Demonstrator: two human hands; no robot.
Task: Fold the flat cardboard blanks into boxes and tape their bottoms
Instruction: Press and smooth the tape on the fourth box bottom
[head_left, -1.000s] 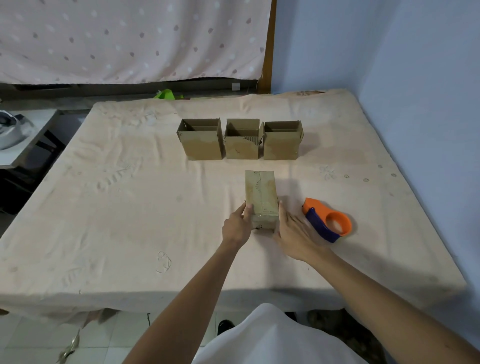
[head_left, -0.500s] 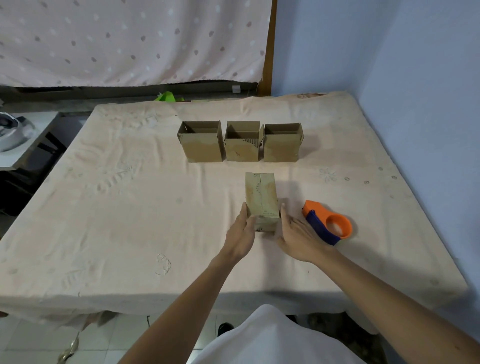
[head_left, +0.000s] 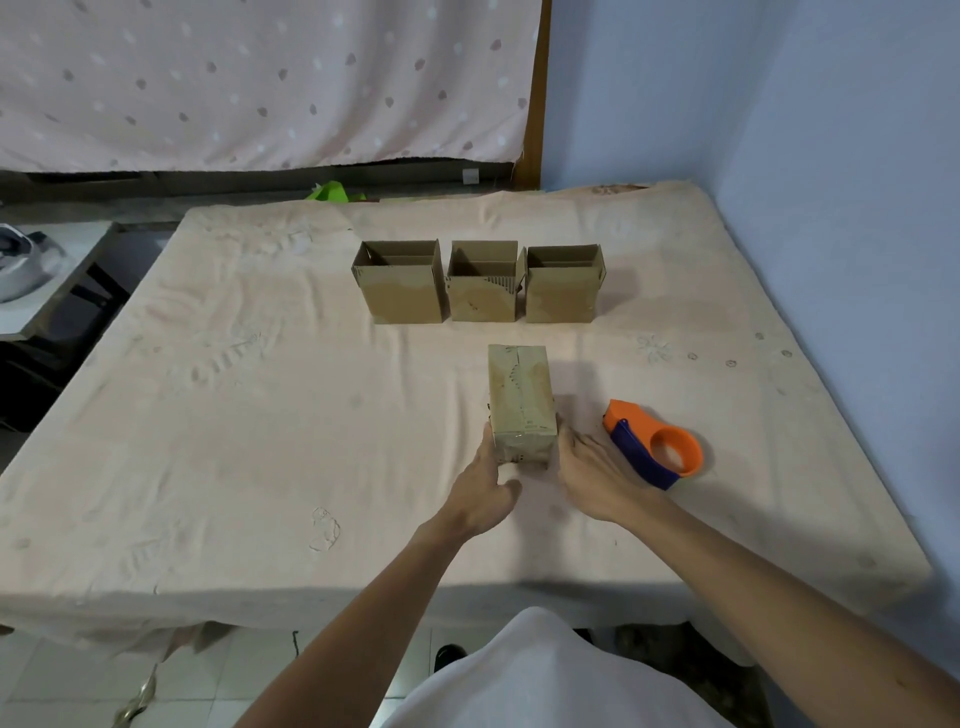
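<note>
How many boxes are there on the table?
4. Three stand open in a row at the back: left box, middle box, right box. The fourth box sits nearer, between the left hand and right hand. None seem hidden.

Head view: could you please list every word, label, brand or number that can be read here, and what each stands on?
No readable text anywhere in this view.
Taped box: plain cardboard, only tape and a ragged seam.
Row of three open boxes: no print shows.
Tape dispenser: orange and blue, no label shows.
Tablecloth: faint embossed motifs, not letters.
</note>
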